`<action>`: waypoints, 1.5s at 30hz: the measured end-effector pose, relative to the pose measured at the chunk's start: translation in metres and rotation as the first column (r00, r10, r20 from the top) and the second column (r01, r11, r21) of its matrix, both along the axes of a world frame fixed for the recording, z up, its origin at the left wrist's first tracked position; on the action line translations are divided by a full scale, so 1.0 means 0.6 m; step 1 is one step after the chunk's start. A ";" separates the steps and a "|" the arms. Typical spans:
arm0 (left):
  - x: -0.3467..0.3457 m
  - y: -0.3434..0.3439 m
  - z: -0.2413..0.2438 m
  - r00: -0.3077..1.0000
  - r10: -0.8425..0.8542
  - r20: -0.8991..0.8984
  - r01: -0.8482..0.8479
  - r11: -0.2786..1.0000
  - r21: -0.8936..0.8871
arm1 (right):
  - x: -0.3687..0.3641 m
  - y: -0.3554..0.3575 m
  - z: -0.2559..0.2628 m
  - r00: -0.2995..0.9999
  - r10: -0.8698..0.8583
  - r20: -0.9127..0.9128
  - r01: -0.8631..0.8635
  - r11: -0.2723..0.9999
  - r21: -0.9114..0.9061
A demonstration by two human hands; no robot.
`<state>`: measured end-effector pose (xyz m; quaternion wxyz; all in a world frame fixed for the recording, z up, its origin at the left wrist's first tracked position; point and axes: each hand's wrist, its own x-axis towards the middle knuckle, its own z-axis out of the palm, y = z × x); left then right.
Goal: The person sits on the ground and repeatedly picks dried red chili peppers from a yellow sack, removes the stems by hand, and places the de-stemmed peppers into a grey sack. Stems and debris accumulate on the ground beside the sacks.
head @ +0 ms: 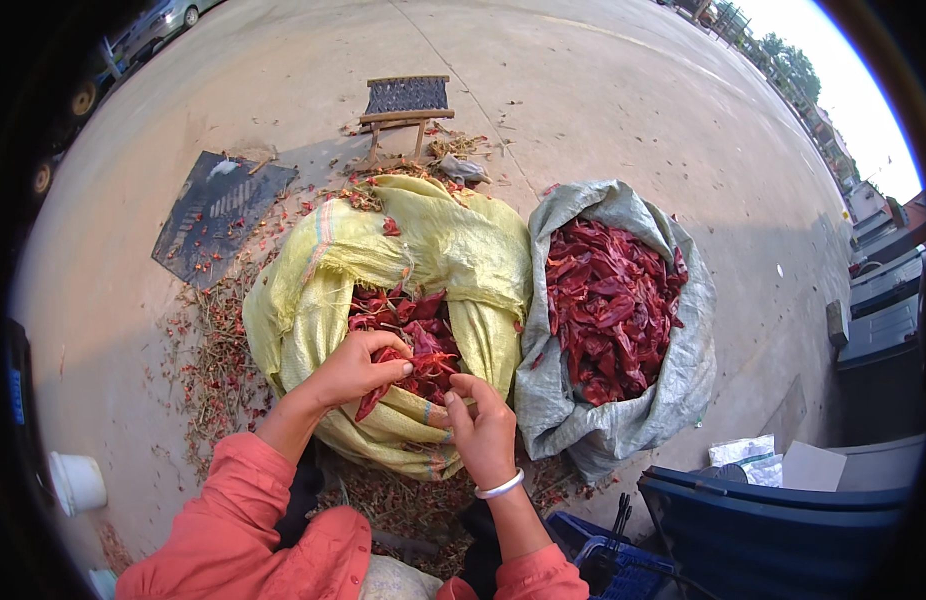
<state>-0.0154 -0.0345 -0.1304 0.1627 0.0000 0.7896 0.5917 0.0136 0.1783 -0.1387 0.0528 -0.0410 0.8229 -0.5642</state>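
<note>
My left hand (356,369) pinches a dried red chili pepper (433,364) between thumb and fingers, over the mouth of a yellow woven sack (463,255). Another red pod (371,403) hangs just under that palm. My right hand (484,427), with a silver bangle at the wrist, is close by at the sack's near right edge. Its thumb and forefinger are slightly apart, and nothing shows between their tips; the other fingers are mostly hidden. Inside the yellow sack lie more red chilies (403,311). To the right, a grey-white woven sack (542,405) is filled with dried red chilies (613,307).
Stems and red scraps (223,367) litter the concrete around the yellow sack. Beyond it stand a folding stool (408,97) and a flat black mat (215,214). A white bucket (79,482) is at left. A blue crate (628,562) and dark blue bin (770,517) are at lower right.
</note>
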 end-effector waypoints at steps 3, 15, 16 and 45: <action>0.003 -0.009 0.004 0.965 0.071 0.252 -0.176 0.889 0.424 | -0.008 -0.013 0.008 1.000 -0.017 0.005 0.017 1.000 -0.015; 0.025 -0.006 0.022 0.894 -0.112 0.434 -0.195 0.774 0.602 | -0.009 -0.046 0.043 0.974 0.008 0.225 0.102 0.876 -0.471; 0.023 -0.004 0.030 0.874 -0.148 0.462 -0.208 0.745 0.633 | -0.008 -0.043 0.042 0.982 -0.024 0.190 0.108 0.889 -0.445; 0.052 0.038 0.020 0.960 -0.127 0.251 -0.050 0.801 0.597 | -0.014 -0.015 0.031 0.637 0.517 0.573 0.504 0.283 -0.816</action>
